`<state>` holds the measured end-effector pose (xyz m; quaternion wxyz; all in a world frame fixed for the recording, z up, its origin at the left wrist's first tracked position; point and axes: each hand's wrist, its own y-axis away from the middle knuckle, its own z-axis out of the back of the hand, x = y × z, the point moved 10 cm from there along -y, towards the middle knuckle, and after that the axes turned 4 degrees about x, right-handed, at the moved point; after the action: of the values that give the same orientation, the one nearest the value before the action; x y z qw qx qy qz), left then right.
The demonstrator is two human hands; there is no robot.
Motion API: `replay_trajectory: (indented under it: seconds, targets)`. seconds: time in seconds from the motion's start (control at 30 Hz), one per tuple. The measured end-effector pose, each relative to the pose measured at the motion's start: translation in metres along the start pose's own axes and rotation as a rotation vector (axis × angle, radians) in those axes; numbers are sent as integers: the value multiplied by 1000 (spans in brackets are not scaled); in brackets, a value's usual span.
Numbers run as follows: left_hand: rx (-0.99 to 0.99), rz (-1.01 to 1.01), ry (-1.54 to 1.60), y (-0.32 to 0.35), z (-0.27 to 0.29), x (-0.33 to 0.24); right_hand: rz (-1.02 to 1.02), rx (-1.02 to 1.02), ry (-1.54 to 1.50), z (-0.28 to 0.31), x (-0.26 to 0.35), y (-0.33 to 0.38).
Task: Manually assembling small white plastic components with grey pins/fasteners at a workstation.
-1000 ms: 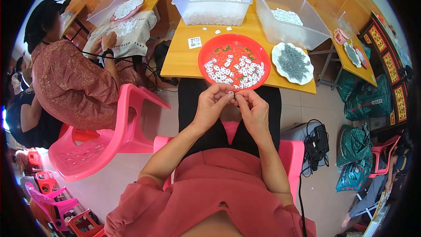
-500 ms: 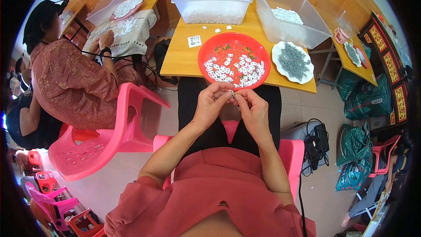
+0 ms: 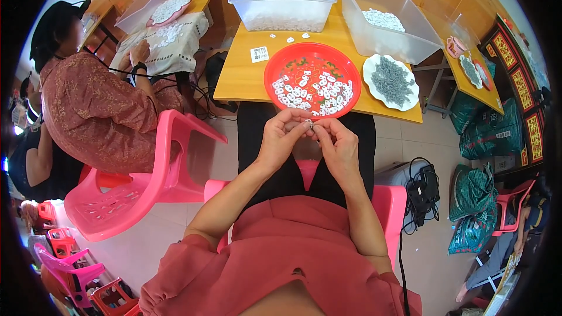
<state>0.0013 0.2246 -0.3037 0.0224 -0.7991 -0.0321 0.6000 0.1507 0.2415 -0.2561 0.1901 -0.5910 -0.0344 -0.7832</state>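
My left hand (image 3: 280, 141) and my right hand (image 3: 339, 145) meet above my lap, just off the near rim of a red round tray (image 3: 268, 61). Thumb and forefinger of the left are closed on a small white plastic piece (image 3: 309, 122). The right fingertips pinch against its other side; a small dark or grey bit shows there, too small to name. Many white two-holed plastic pieces (image 3: 334, 94) lie loose in the tray. Beside it to the right, a white scalloped plate (image 3: 370, 69) bears a heap of small grey screw-like parts (image 3: 391, 82).
Two clear plastic bins (image 3: 287, 22) (image 3: 380, 38) of white pieces stand at the back of the wooden table (image 3: 239, 64). A white printed card (image 3: 259, 54) lies left of the tray. At left, a person (image 3: 102, 105) sits by a pink chair (image 3: 170, 158). Green bags (image 3: 473, 193) rest on the floor at right.
My hands stay in nearly the same place, with only slight finger movement around the small white piece. The seated person's hands at left shift slightly.
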Motion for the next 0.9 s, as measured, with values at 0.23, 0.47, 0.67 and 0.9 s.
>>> replay_trajectory:
  seconds: [0.23,0.47,0.67,0.9]
  targets:
    - [16,21,3,0,2,3,-1,-4,-7,-1,-4,-1]
    - [13,30,20,1,-2,1,-11,2,-14,-1,-7,-1]
    - [-8,43,8,1,1,4,-3,-27,-16,1,-14,1]
    - [4,30,37,-2,5,16,-7,-7,-20,-6,-30,1]
